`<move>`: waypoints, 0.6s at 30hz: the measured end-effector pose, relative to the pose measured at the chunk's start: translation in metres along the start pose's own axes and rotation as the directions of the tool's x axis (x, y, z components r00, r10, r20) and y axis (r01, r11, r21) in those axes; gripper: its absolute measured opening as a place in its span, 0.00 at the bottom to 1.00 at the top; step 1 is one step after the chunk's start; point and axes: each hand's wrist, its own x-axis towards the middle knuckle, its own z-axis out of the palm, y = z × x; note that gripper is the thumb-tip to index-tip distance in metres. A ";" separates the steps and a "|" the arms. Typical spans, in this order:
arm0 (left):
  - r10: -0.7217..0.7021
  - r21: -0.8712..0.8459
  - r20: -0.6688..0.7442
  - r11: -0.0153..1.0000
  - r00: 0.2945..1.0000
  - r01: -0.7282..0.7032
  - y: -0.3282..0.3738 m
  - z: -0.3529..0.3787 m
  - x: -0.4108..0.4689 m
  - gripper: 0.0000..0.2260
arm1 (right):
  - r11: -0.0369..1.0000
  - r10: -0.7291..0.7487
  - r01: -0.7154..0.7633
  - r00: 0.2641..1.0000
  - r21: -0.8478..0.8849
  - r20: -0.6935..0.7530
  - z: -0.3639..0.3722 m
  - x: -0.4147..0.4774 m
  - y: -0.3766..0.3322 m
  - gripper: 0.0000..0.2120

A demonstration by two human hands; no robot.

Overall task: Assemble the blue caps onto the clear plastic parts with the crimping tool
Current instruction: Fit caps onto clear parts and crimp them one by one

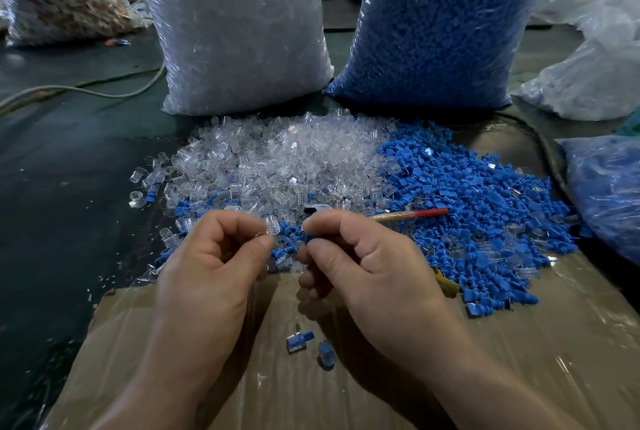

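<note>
My left hand (221, 256) pinches a small clear plastic part (272, 224) between thumb and forefinger. My right hand (360, 256) faces it a few centimetres away and pinches a blue cap (306, 238); a thin stick-like tool with a red end (408, 215) sticks out to the right from this hand. Behind the hands lie a heap of clear parts (277, 159) and a heap of blue caps (478, 208). Two joined pieces, clear with blue caps (298, 341), lie on the cardboard in front of me.
A taped cardboard sheet (519, 360) covers the dark table (62, 159). Standing at the back are a big bag of clear parts (239, 31) and a big bag of blue caps (443, 24). Another blue-filled bag (609, 194) lies right. A cable (86, 90) runs at left.
</note>
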 end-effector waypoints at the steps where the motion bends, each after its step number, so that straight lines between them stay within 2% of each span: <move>1: -0.003 -0.014 0.019 1.000 1.000 0.003 0.000 0.000 0.000 0.05 | 0.989 -0.070 0.067 0.997 -0.131 -0.016 -0.001 0.000 0.001 0.08; 3: -0.011 -0.015 0.057 1.000 0.998 0.012 0.000 0.002 -0.002 0.08 | 0.912 -0.214 0.192 0.977 -0.363 -0.021 -0.002 -0.001 0.001 0.06; 6: -0.017 -0.017 0.114 1.000 0.993 0.019 0.000 0.004 -0.005 0.14 | 0.808 -0.351 0.315 0.936 -0.498 0.024 -0.001 -0.001 -0.003 0.04; 12: -0.014 -0.023 0.154 1.000 0.988 0.018 0.005 0.005 -0.010 0.16 | 0.811 -0.370 0.311 0.929 -0.496 -0.023 -0.001 -0.002 -0.003 0.03; 15: -0.038 -0.061 0.166 0.997 0.985 0.049 0.009 0.004 -0.011 0.17 | 0.778 -0.409 0.367 0.912 -0.510 0.033 -0.001 -0.003 -0.003 0.03; 18: -0.078 -0.138 0.217 0.984 0.973 0.110 0.013 0.004 -0.011 0.13 | 0.730 -0.451 0.412 0.890 -0.545 0.069 -0.002 -0.003 -0.002 0.07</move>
